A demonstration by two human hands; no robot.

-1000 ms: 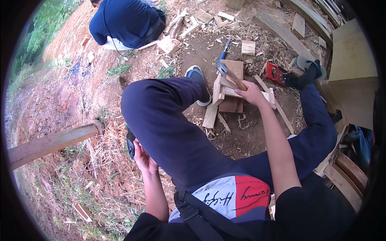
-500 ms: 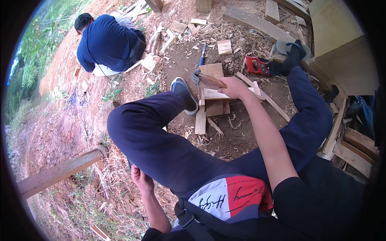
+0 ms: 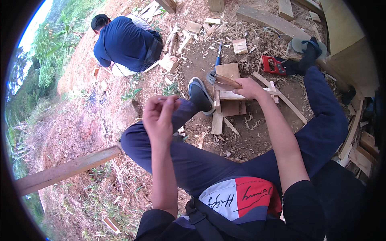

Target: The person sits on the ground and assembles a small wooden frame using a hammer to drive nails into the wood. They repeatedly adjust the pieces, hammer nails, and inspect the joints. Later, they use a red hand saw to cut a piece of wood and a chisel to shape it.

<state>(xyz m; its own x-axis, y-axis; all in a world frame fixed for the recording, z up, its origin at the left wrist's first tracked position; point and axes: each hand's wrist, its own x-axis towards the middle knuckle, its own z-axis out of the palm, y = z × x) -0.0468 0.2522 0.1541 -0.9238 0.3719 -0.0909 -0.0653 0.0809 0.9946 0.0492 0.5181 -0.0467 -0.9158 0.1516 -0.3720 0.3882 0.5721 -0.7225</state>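
Right hand (image 3: 248, 88) is wrapped around a hammer (image 3: 228, 81) over the wooden frame (image 3: 230, 95); left hand (image 3: 159, 114) is raised left of the frame, thumb and fingertips pinched together on something too small to tell. A sandalled foot (image 3: 200, 96) crowds the frame's left edge, a long wood strip (image 3: 290, 104) slants past its right, a blue-handled chisel (image 3: 218, 60) lies beyond its far edge, and dirt (image 3: 257, 134) with shavings spreads on its near side.

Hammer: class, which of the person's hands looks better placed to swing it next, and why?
Right, most likely. The right hand grips the hammer by its handle near the wooden pieces, while the left hand is raised apart from it in a pinch.
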